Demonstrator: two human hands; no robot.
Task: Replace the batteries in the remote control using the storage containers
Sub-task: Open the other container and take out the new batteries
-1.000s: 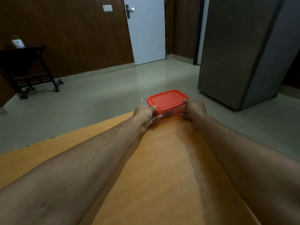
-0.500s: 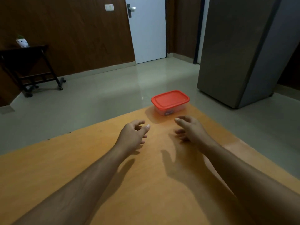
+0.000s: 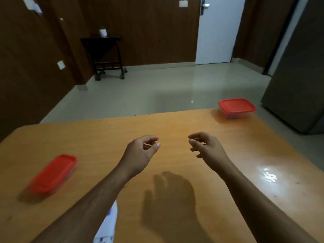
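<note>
A clear storage container with a red lid [image 3: 236,108] stands closed at the table's far right corner. A second red-lidded container [image 3: 52,173] lies closed at the left, blurred. A white remote control [image 3: 108,223] peeks out from under my left forearm near the front edge. My left hand [image 3: 140,155] and my right hand [image 3: 206,148] hover over the middle of the orange wooden table [image 3: 175,125], fingers loosely curled and apart, holding nothing. Both hands are well short of either container.
Beyond the table's far edge is a tiled floor. A grey cabinet [image 3: 298,67] stands close at the right. A dark side table [image 3: 105,57] with a small pot is against the back wall, near a white door [image 3: 217,32].
Both hands let go of the far container and drew back to the table's middle. The view swung left and down, bringing the second container and the remote into sight.
</note>
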